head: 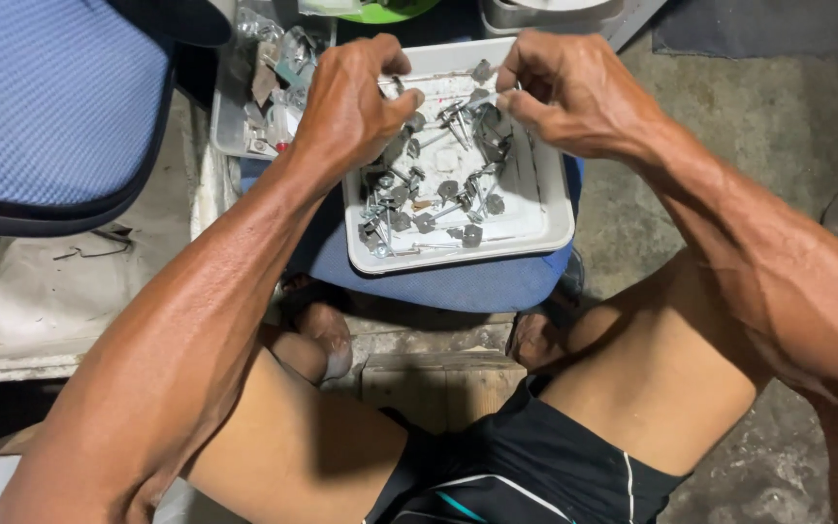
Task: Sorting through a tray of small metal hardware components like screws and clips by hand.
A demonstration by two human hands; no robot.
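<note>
- Over the white tray [550,209], at 12 o'clock, a thin metal pin [472,103] is being pinched by the right hand [574,92].
- A small part [392,85] is being clamped by the left hand [346,107].
- Many metal fasteners [434,189] are lying loose in the tray; sorting seems far from finished.

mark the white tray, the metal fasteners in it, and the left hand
white tray [535,218]: head view, bare floor near right wall.
metal fasteners [438,189]: head view, middle of the pile.
left hand [346,102]: head view, back of the hand.
</note>
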